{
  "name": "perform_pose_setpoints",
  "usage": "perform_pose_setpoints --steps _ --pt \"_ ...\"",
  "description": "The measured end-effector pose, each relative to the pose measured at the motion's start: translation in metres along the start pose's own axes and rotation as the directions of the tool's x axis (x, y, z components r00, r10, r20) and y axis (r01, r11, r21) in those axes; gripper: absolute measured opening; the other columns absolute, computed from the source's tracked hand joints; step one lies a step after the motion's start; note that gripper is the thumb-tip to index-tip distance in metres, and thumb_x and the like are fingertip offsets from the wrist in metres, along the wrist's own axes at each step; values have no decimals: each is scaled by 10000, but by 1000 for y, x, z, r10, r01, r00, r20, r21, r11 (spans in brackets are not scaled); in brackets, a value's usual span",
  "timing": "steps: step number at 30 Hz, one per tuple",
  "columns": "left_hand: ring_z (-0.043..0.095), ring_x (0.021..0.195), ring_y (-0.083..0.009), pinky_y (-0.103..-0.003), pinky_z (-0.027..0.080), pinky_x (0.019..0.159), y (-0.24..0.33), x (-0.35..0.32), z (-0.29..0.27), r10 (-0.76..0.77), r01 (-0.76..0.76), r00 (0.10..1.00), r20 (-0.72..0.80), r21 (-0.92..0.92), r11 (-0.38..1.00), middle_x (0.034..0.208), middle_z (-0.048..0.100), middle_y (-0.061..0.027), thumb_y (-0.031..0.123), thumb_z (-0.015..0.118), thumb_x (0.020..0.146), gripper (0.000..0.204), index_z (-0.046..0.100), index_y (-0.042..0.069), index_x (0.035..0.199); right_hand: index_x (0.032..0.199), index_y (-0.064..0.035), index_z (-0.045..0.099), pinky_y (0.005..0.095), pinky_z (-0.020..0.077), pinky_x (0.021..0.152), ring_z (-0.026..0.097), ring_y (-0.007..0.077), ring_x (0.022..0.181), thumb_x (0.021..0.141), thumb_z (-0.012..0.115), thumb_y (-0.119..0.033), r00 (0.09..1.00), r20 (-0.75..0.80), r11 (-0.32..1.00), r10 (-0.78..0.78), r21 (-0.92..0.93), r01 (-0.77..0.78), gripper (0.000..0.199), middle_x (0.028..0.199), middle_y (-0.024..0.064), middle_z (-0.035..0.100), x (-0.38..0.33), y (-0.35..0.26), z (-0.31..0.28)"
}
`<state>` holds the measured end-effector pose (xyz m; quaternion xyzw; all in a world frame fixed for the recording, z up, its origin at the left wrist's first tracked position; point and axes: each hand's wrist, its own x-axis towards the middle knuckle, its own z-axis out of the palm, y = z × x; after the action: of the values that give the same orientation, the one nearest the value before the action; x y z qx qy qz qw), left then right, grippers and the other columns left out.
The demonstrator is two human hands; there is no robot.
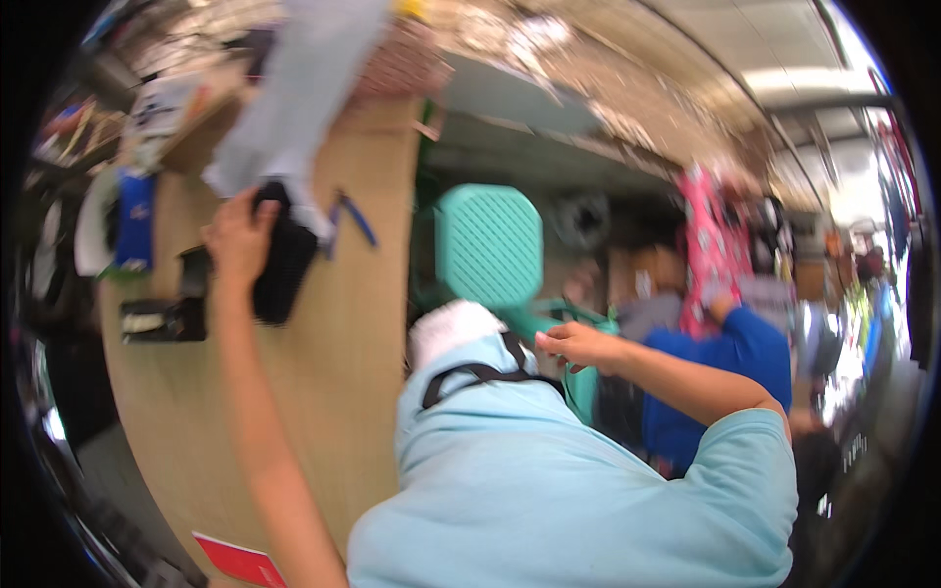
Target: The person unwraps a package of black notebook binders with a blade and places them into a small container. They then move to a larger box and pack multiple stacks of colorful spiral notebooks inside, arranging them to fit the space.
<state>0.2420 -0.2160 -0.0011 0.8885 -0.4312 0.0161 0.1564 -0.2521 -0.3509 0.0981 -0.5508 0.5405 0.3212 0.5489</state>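
My left hand [238, 235] is at the left on the wooden table, its fingers bent against the upper end of a long black object [282, 274] whose kind is blurred. A pale grey sheet-like cloth or bag [309, 88] reaches down to that same end. To the right of the black object lie blue-handled pliers [355, 220]. A small black open case [162, 321] rests left of my left wrist. My right hand [580, 347] hangs in the air beyond the table's right edge, fingers loosely bent and apart, holding nothing, near a teal plastic chair or stool [490, 245].
The wooden table [343, 392] runs along my left side. A red booklet [238, 561] lies at its near end, a blue package [135, 220] at its far left. A person in a blue top [725, 363] sits close at the right, beside pink patterned cloth [708, 245].
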Motion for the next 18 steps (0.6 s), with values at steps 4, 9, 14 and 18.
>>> perform_pose_setpoints --steps 4,9,14,18 --pt "445 1355 -303 -647 217 1101 -11 -8 19 41 -45 997 60 58 997 1420 532 -82 600 391 993 582 508 203 1403 928 -29 725 317 550 666 715 177 745 920 627 -204 916 392 949 -80 -252 191 200 848 66 735 -26 66 -27" --pt "416 1379 -310 -664 186 1106 -8 16 18 39 -48 989 140 65 997 1459 497 -68 625 338 999 614 476 214 1434 968 -31 712 352 537 714 709 217 809 845 730 -244 886 411 776 -213 -480 409 246 896 95 736 23 76 -21" --pt "407 1386 -320 -678 181 1099 -8 18 19 22 -31 986 168 53 998 1472 481 -83 634 309 1003 628 471 214 1440 949 -5 667 421 536 757 683 331 899 673 839 -487 840 426 658 -337 -532 533 582 931 136 706 5 70 10" --pt "415 1380 -324 -678 195 1092 -11 20 20 35 -41 985 171 30 999 1468 486 -91 632 309 1005 632 472 204 1440 1000 6 653 447 532 782 662 387 896 659 812 -526 823 302 582 -482 -592 558 652 966 165 680 0 84 25"
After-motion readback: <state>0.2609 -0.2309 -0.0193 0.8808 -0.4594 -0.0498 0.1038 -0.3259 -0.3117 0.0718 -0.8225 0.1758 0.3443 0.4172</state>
